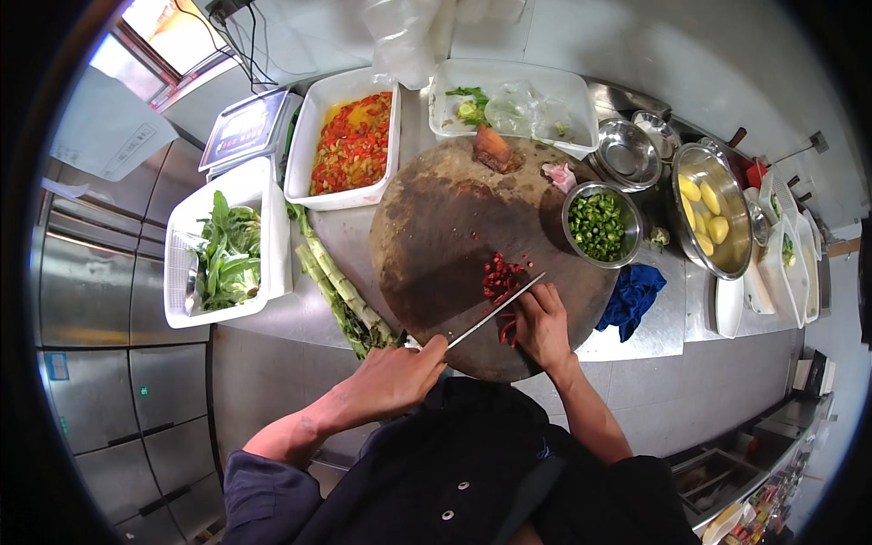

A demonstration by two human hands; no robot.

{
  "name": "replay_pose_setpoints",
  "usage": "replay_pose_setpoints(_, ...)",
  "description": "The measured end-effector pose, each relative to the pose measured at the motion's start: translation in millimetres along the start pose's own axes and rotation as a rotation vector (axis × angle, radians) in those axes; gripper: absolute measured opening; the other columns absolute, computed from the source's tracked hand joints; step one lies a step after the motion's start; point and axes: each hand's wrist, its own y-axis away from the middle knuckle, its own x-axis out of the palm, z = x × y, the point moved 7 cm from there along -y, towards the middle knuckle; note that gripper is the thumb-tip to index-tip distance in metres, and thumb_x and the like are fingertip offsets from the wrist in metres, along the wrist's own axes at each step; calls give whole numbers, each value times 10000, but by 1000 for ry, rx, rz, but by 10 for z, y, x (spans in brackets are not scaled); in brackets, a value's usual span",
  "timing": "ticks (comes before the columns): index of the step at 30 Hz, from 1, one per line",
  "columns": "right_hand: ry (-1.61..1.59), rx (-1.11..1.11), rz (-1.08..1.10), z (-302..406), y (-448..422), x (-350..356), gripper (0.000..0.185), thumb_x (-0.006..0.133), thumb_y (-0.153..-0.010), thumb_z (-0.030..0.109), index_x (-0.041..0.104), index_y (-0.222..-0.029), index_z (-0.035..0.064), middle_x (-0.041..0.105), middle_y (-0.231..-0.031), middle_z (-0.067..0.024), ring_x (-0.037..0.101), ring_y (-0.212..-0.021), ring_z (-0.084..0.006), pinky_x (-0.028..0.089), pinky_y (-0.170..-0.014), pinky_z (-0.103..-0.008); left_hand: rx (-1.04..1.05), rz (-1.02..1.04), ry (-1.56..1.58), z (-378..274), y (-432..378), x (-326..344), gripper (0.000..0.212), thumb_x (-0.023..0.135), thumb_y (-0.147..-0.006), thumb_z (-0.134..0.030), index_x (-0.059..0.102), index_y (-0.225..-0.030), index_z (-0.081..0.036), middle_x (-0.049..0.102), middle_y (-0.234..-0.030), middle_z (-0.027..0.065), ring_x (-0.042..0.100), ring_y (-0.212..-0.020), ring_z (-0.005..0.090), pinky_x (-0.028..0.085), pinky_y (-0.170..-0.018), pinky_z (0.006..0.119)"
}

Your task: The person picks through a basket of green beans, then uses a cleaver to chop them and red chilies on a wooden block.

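My left hand [400,373] grips the handle of a kitchen knife [496,310], whose blade lies slantwise over the round wooden chopping block [436,252]. At the blade's far end, my right hand [542,320] has its fingertips curled down beside the blade, on red chili peppers [506,331]. Chopped red chili pieces [502,276] lie in a small heap on the far side of the blade. A steel bowl of chopped green peppers [597,230] stands at the block's right edge. A brown chunk of meat [493,148] and a pale pink piece [560,177] are at the block's far edge.
To the left are a tub of chopped red peppers [354,143], a basket of leafy greens [230,262], a scale [246,126] and long green stalks [344,286]. To the right are a blue cloth [630,298], steel bowls [627,151] and a basin of peeled potatoes [710,196]. A white tub [579,102] stands behind the block.
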Motion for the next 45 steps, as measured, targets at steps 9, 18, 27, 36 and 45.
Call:
replay_pose_setpoints(9,-10,-45,-35,81,-58,4,274,663,-726,-98,673,-985,-9,637,-1022,-141,592,-943,-357,529,-813,-433,81,-151,140,141,-333,115,244,507,-1025,-299,421,-1099,-83,638,-758,239,613,-756,493,436,-649,601)
replay_pose_setpoints(18,-43,-11,-9,20,9,28,285,680,-710,-99,671,-979,-6,644,-1002,-139,588,-960,-353,524,-830,-434,74,-155,109,25,-311,204,243,498,-1024,-298,405,-1080,-80,625,-722,241,611,-745,499,442,-630,600)
replay_pose_setpoints(27,-23,12,-16,8,24,-50,284,689,-703,-95,675,-970,-1,629,-987,-137,574,-925,-356,518,-812,-432,44,-77,129,-42,-83,95,236,503,-1026,-294,401,-1083,-89,640,-751,228,612,-746,501,438,-635,600)
replay_pose_setpoints(36,-73,-37,-14,47,14,-21,282,682,-702,-98,677,-964,8,629,-1008,-138,578,-942,-355,520,-814,-427,85,-159,244,85,-408,259,246,487,-1030,-291,395,-1082,-69,633,-771,244,608,-778,501,444,-641,586)
replay_pose_setpoints(45,-30,-33,68,2,65,-36,300,670,-706,-104,668,-984,8,631,-1033,-143,591,-979,-358,527,-842,-447,6,-51,170,-91,-57,133,245,516,-1025,-279,402,-1055,-64,629,-753,245,610,-749,497,438,-627,585)
